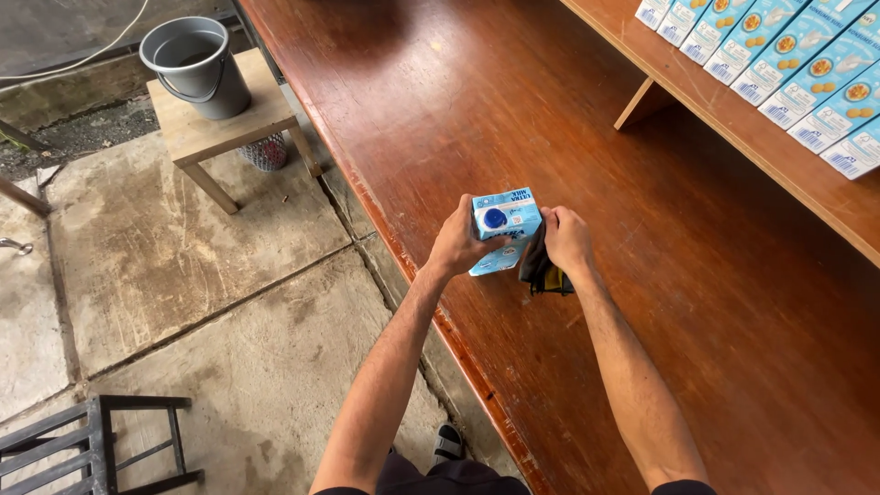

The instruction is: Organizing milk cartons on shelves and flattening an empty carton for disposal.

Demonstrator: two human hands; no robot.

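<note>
- Left hand [458, 243] wrapped around a small blue carton [505, 227], fingers clamped on its side, thumb across the front, probably to steady it.
- Right hand [566, 240] pressed to the carton's other side, fingers closed on a dark cloth [543, 271] bunched against it, seemingly for wiping.
- Carton held upright just above the brown wooden surface [568, 110], near its front edge.
- Blue and white box, round blue cap on top, corners crisp.
- More blue cartons [807, 64] in a row on the shelf [733, 115] beyond; grey bucket [197, 64] on a stool [215, 124] left.
</note>
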